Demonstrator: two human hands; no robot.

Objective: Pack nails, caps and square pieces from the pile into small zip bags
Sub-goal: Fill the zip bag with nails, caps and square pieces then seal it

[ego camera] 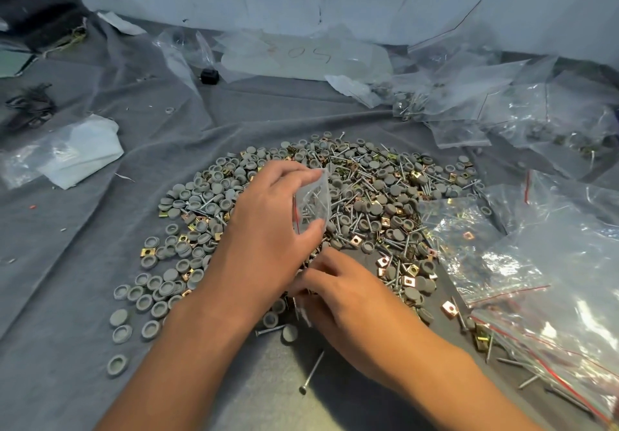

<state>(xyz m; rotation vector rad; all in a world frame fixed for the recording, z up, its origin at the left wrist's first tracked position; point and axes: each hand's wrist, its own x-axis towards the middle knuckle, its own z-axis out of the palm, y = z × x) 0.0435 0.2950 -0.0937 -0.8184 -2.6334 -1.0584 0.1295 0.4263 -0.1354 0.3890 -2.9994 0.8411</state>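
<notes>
The pile (335,209) of caps, nails and square pieces fills the middle of the grey cloth (67,296). Heaped clear bags (552,263) crowd its right edge and the far right. On the left, bare cloth lies between the pile and a crumpled bag (73,152); stray caps (117,365) dot the near left.

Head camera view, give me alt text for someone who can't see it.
A person's left hand holds a small zip bag with nails inside above a pile of grey caps, nails and square metal pieces on grey cloth. The right hand picks at the pile's near edge; more clear bags lie right.
</notes>
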